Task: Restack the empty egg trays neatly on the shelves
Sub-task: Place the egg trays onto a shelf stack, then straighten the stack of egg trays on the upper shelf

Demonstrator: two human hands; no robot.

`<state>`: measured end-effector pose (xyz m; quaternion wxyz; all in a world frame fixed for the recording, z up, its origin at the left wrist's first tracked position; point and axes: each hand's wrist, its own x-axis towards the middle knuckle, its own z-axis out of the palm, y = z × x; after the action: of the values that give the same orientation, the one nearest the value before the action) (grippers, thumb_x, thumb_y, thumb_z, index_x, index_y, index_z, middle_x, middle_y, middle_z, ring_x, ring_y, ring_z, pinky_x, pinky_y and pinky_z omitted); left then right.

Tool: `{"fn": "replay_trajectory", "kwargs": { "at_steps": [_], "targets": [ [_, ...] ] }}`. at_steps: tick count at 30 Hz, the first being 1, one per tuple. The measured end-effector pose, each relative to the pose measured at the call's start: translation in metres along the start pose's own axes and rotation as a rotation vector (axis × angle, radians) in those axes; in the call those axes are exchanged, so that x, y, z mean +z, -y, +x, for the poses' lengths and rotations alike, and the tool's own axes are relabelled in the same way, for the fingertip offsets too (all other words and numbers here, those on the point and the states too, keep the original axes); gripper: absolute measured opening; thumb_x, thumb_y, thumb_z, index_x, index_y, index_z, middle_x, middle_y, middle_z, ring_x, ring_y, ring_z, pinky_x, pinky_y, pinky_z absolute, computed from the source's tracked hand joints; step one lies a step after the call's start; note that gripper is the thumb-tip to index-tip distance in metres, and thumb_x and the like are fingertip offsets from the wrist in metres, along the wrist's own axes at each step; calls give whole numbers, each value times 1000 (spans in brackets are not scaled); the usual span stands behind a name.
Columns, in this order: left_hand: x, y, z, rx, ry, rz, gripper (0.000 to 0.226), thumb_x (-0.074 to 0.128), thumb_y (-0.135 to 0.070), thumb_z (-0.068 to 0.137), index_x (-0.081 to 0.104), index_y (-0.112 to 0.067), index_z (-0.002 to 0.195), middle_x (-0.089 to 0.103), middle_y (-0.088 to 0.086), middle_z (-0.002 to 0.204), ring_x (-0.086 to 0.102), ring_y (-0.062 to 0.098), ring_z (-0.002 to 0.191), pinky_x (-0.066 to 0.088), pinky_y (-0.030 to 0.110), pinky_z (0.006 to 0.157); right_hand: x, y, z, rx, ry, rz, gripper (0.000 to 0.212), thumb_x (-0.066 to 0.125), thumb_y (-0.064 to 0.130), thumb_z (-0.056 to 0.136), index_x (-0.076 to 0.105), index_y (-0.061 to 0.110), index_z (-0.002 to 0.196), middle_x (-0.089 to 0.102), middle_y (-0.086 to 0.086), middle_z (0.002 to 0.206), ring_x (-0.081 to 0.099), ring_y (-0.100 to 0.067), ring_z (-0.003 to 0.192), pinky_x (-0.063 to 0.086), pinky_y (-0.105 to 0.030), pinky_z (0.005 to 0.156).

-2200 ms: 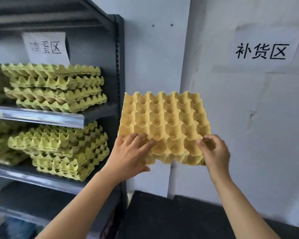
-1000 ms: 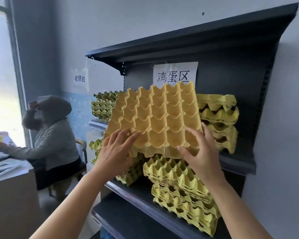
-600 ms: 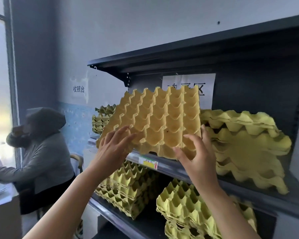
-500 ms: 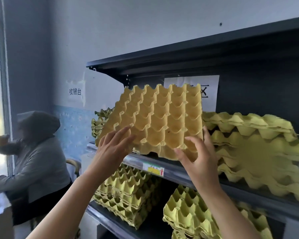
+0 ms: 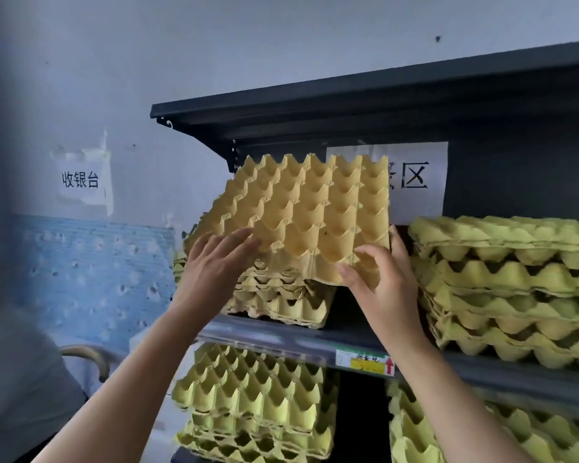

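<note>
One tan tray (image 5: 301,215) hangs at the centre of the frame, tilted so that its far edge rises in front of the paper sign (image 5: 418,175) and its near edge dips toward the short tan stack (image 5: 281,305) on the upper shelf (image 5: 281,339). Whether that near edge already touches the stack cannot be told. The left hand (image 5: 214,262) lays nearly straight fingers across the tray's near corner at centre left. Its thumb is hidden beneath, so a pinch there cannot be confirmed. The right hand (image 5: 378,282) grasps the opposite near corner, with the thumb hooked over the cups and the fingers wrapped up the tray's side edge. By my reading the task is somewhere in its middle, and this tray is in the placing step but not yet seated. It needs to be levelled and lowered so that its cups nest into the tan stack below. Elsewhere, a taller green stack (image 5: 508,295) fills the right of the same shelf, and its layers look wavy and loosely nested. Two more green piles sit on the shelf beneath, one at lower centre (image 5: 258,396) and one at lower right (image 5: 448,436), and both look skewed rather than squared. These probably want straightening once this tray is down, though how many loose trays remain outside the frame is unknown. A price tag (image 5: 365,362) marks the shelf lip under the right wrist.
</note>
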<state>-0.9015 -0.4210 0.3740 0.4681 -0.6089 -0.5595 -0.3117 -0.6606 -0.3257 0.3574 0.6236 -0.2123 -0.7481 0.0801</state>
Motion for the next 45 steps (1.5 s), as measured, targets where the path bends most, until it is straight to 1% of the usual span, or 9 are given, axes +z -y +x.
{"fn": "replay_trajectory", "kwargs": {
  "at_steps": [4, 11, 14, 19, 25, 28, 35, 42, 45],
  "targets": [
    [12, 36, 17, -29, 5, -12, 58, 75, -1, 72, 49, -35, 111, 59, 7, 124, 60, 32, 98, 38, 47, 95, 30, 1, 35, 5, 37, -8, 54, 57, 59, 81, 62, 10, 102, 38, -25, 144, 23, -28, 144, 29, -35, 110],
    [40, 74, 50, -92, 47, -38, 51, 74, 0, 72, 64, -28, 113, 59, 6, 122, 59, 31, 104, 37, 48, 97, 69, -13, 87, 45, 56, -42, 35, 66, 40, 84, 60, 9, 99, 49, -22, 133, 29, -30, 141, 30, -26, 96],
    [53, 85, 62, -93, 76, -56, 50, 71, 3, 76, 63, -23, 118, 59, 8, 121, 57, 32, 108, 39, 51, 98, 82, -23, 102, 45, 43, -80, 43, 61, 50, 81, 59, 10, 96, 58, -13, 112, 55, -26, 110, 41, -25, 82],
    [69, 104, 69, -143, 176, -201, 48, 61, 1, 85, 58, -22, 127, 56, 9, 126, 51, 32, 115, 37, 43, 98, 102, -32, 115, 89, 65, -164, 41, 57, 52, 83, 58, 13, 95, 61, -3, 95, 59, -18, 86, 50, -33, 73],
    [73, 120, 58, -53, 174, -165, 41, 50, -34, 92, 53, -25, 132, 54, 2, 129, 49, 27, 117, 30, 45, 97, 110, -31, 104, 121, -8, -309, 38, 57, 49, 88, 58, 14, 104, 65, -4, 104, 58, -24, 99, 48, -39, 84],
    [75, 119, 56, -50, 223, -178, 60, 28, -60, 84, 56, -30, 127, 54, -4, 127, 48, 23, 115, 31, 44, 94, 113, -24, 99, 171, -42, -266, 33, 61, 37, 87, 58, 11, 108, 65, -4, 108, 58, -23, 103, 47, -36, 85],
    [87, 118, 40, 122, 47, -25, 37, 79, -30, 71, 66, -28, 105, 64, 0, 107, 64, 27, 87, 46, 44, 72, 123, -16, 86, 205, -57, -425, 26, 56, 31, 92, 66, 12, 107, 52, -9, 129, 45, -31, 121, 35, -35, 96],
    [92, 122, 30, 123, -30, 13, 63, 81, -23, 68, 50, -26, 123, 62, 3, 117, 60, 31, 100, 46, 46, 77, 124, 1, 65, 62, -55, -763, 51, 51, 47, 89, 56, 20, 132, 48, -10, 139, 40, -34, 126, 36, -50, 100],
    [89, 126, 26, 55, 2, 54, 67, 79, -31, 70, 45, -27, 128, 58, 3, 126, 54, 32, 111, 41, 46, 85, 123, 12, 69, -48, 168, -860, 65, 53, 56, 84, 40, 31, 143, 39, -3, 147, 29, -25, 138, 24, -56, 110]
  ]
}}
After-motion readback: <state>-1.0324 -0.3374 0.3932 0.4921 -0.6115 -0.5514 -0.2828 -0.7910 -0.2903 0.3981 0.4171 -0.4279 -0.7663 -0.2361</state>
